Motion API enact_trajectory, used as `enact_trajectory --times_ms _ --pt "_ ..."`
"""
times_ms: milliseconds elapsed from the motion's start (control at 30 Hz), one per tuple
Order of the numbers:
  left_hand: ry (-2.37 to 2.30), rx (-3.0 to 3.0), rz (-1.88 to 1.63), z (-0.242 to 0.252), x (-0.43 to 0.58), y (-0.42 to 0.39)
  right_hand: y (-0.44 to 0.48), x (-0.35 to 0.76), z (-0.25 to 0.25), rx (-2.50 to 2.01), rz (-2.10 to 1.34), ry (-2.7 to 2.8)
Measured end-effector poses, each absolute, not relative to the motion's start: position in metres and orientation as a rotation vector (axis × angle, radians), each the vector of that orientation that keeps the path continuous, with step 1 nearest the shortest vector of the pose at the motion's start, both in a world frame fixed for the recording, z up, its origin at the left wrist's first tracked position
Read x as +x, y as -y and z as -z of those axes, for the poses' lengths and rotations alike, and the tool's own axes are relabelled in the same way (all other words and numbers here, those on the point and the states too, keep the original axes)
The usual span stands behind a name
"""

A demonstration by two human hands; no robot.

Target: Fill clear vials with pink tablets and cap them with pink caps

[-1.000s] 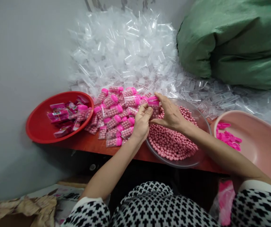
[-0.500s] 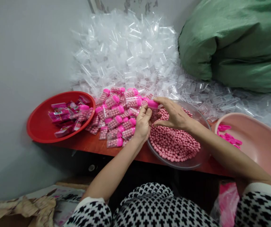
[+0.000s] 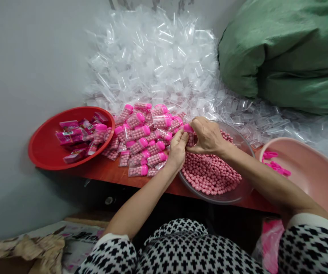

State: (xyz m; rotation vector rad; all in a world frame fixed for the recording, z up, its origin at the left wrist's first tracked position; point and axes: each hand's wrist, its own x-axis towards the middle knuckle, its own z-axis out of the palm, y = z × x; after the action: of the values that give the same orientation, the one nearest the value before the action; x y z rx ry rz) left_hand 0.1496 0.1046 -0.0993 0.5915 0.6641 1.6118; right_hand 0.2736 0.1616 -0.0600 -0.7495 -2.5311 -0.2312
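A small clear candy container with a pink cap [image 3: 188,128] is held upright between my hands, above the left side of a bowl of pink balls. My left hand [image 3: 178,150] is closed around its left side, thumb and fingers pinching it. My right hand [image 3: 208,135] curls over from the other side, its fingers against the cap and its thumb low near the container's base. Part of the container is hidden behind my fingers. Below lie many round pink balls [image 3: 209,173] in a clear bowl [image 3: 242,196].
Filled pink-capped containers [image 3: 141,146] are heaped left of my hands. A red basin [image 3: 42,152] holds pink packets. Clear empty containers [image 3: 152,64] pile up behind, beside a green sack [image 3: 284,57]. At right, a pink basin [image 3: 318,171] holds pink caps [image 3: 276,167].
My right hand has closed in from an open reach, its fingers now bent over the cap. The container sits slightly farther right and lower. The view has shifted slightly.
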Motion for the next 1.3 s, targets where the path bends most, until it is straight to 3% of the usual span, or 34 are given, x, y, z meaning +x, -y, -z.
enact_trajectory --times_ms 367,567,633,767,900,1033,1167,1300 --pt "-0.692 0.592 -1.513 0.094 0.142 -0.111 -0.16 0.317 0.06 -0.888 -0.248 2.43" --pt "-1.265 1.221 -1.995 0.084 0.035 -0.167 -0.175 0.366 0.052 -1.316 -0.237 2.446" --pt "-1.438 1.276 -1.882 0.083 0.0 -0.193 -0.17 0.37 0.056 -1.384 -0.255 2.605" --pt "-1.196 1.169 -1.694 0.089 -0.027 -0.223 -0.153 0.356 0.07 -1.438 -0.344 2.766" --pt "-1.324 1.335 -1.719 0.088 -0.005 -0.21 -0.151 0.349 0.083 -1.479 -0.48 2.576" --pt "-1.491 1.667 -1.532 0.077 0.057 -0.165 -0.155 0.357 0.08 -1.348 -0.874 2.118" --pt "-1.069 1.521 -1.168 0.078 0.128 -0.125 -0.146 0.358 0.066 -1.062 -1.352 1.812" --pt "-0.803 1.192 -1.048 0.09 0.163 -0.111 -0.131 0.363 0.055 -0.917 -1.364 1.873"
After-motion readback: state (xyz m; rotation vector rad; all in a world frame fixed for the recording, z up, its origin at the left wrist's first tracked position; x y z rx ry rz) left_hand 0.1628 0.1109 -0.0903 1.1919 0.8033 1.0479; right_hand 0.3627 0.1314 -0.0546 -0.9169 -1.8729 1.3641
